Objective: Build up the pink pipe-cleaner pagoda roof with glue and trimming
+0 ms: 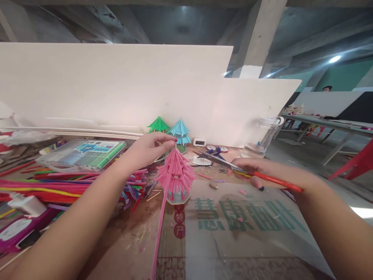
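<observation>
A small pink pavilion model (176,173) with a tiered roof of fuzzy pipe cleaners stands upright in front of me. My left hand (155,147) pinches the tip of its roof between thumb and finger. From the roof, one long pink pipe cleaner (159,233) runs down toward the near table edge. Over to the right, my right hand (250,169) grips a pair of scissors (269,180) with an orange-red handle. Their blades point left, toward the model but apart from it. Behind the model stand a green pavilion (159,124) and a light blue one (180,132).
Bundled colored pipe cleaners (72,190) and a plastic marker case (84,155) lie at left, near a purple device (26,229). A small digital clock (199,142) and a clear jug (259,138) stand along the white board (116,85). Pink scraps dot the printed mat (215,241).
</observation>
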### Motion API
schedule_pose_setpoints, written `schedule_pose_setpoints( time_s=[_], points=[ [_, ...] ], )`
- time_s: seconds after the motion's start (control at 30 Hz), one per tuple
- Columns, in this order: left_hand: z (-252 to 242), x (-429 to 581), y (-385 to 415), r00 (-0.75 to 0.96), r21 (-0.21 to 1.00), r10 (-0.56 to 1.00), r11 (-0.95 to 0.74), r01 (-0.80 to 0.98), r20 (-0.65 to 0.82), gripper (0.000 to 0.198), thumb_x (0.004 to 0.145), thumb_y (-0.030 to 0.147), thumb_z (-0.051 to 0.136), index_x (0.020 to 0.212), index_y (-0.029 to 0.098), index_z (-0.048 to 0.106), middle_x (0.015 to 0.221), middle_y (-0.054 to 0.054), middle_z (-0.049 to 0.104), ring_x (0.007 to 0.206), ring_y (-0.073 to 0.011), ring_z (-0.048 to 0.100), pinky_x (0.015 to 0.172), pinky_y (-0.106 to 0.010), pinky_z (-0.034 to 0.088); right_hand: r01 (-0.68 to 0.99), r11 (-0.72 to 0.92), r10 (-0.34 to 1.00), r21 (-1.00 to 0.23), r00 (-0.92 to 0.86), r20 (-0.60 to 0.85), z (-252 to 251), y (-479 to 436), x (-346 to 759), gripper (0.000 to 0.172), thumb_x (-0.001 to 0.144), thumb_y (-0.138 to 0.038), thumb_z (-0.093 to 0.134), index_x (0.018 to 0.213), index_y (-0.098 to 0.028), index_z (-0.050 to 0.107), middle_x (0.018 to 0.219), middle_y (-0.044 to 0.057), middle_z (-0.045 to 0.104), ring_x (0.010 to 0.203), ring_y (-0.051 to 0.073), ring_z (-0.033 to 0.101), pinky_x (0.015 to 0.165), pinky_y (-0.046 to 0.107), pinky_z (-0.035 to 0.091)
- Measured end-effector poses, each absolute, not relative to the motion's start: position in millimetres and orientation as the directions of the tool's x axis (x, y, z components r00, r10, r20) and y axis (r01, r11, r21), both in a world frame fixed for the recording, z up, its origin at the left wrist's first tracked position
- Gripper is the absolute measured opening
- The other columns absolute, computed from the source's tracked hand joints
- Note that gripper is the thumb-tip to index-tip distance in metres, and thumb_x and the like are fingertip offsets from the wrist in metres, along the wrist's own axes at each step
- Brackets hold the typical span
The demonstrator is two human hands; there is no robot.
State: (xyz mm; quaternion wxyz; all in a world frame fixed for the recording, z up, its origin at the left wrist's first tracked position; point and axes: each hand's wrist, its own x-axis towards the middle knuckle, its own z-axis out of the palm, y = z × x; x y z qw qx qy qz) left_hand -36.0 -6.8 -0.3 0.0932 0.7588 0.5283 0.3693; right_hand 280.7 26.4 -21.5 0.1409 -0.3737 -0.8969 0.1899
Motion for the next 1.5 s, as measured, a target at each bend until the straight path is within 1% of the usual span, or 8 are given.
schedule_pose_setpoints(
  time_s=[0.1,0.17,0.3,0.5,0.77,1.07,1.3,1.5],
  points=[
    [-6.8,-35.7,-0.4,0.201,0.545,0.877,-0.435,0.717,0.436,0.041,0.082,0.050,0.052,0.103,0.020,0.070,0.103,-0.004,0.072,0.096,-0.0225,0.063,0.081,-0.030,0.048,0.644,0.603,0.680,-0.470,-0.723,-0.118,-24.3,26.3,280.5,0.029,0.075,-0.029,0.046,0.098,-0.028,0.063,0.074,-0.001,0.064,0.072,0.021,0.058,0.060,0.030,0.045],
    [-10.6,-34.3,2.6,0.215,0.549,0.866,-0.460,0.698,0.452,0.039,0.082,0.051,0.053,0.097,0.019,0.071,0.100,-0.004,0.072,0.095,-0.0225,0.063,0.081,-0.030,0.048,0.642,0.610,0.653,-0.463,-0.739,-0.165,-24.4,25.3,276.6,0.023,0.073,-0.027,0.047,0.092,-0.026,0.060,0.071,-0.002,0.062,0.070,0.020,0.057,0.059,0.029,0.043],
    [-15.3,-30.4,5.5,0.238,0.549,0.849,-0.494,0.674,0.472,0.038,0.083,0.049,0.053,0.089,0.017,0.072,0.094,-0.004,0.073,0.093,-0.0223,0.063,0.081,-0.029,0.048,0.630,0.641,0.635,-0.438,-0.756,-0.158,-22.4,22.9,269.3,0.012,0.073,-0.027,0.051,0.083,-0.025,0.057,0.066,-0.003,0.057,0.065,0.018,0.054,0.059,0.029,0.041],
    [-18.5,-23.1,5.4,0.262,0.563,0.834,-0.528,0.636,0.486,0.036,0.085,0.046,0.051,0.092,0.016,0.069,0.091,-0.003,0.070,0.084,-0.0181,0.061,0.078,-0.027,0.046,0.580,0.579,0.556,-0.573,-0.795,-0.242,-30.6,30.4,274.6,0.021,0.083,-0.025,0.043,0.098,-0.022,0.057,0.079,0.000,0.057,0.061,0.013,0.055,0.064,0.028,0.044],
    [-17.3,-13.3,-3.0,0.263,0.536,0.814,-0.548,0.642,0.518,0.033,0.088,0.041,0.047,0.088,0.015,0.068,0.086,-0.001,0.068,0.078,-0.0148,0.059,0.070,-0.023,0.043,0.536,0.630,0.546,-0.562,-0.820,-0.169,-34.4,33.2,279.1,0.024,0.083,-0.038,0.051,0.099,-0.022,0.061,0.065,-0.001,0.058,0.071,0.019,0.057,0.069,0.031,0.044],
    [-20.3,-7.1,-2.2,0.273,0.525,0.795,-0.574,0.629,0.542,0.032,0.089,0.041,0.047,0.086,0.016,0.067,0.083,0.000,0.067,0.078,-0.0149,0.058,0.070,-0.023,0.042,0.572,0.595,0.575,-0.565,-0.794,-0.198,-31.4,33.4,271.8,0.024,0.089,-0.037,0.042,0.097,-0.024,0.061,0.076,-0.001,0.056,0.065,0.015,0.053,0.070,0.028,0.044],
    [-18.3,-6.7,-4.0,0.269,0.508,0.792,-0.570,0.646,0.547,0.032,0.088,0.040,0.046,0.087,0.016,0.068,0.084,0.000,0.068,0.080,-0.0159,0.059,0.075,-0.025,0.043,0.552,0.512,0.529,-0.658,-0.806,-0.265,-25.9,35.4,253.6,0.020,0.088,-0.033,0.044,0.096,-0.023,0.059,0.081,0.000,0.054,0.065,0.012,0.047,0.061,0.024,0.042],
    [-19.0,-8.2,-3.5,0.261,0.506,0.798,-0.559,0.656,0.543,0.032,0.088,0.040,0.046,0.089,0.016,0.068,0.088,-0.001,0.069,0.081,-0.0166,0.060,0.081,-0.027,0.044,0.543,0.401,0.517,-0.738,-0.799,-0.307,-28.6,37.0,247.5,0.025,0.088,-0.040,0.046,0.101,-0.025,0.061,0.083,0.001,0.054,0.066,0.013,0.047,0.052,0.022,0.040]
  ],
)
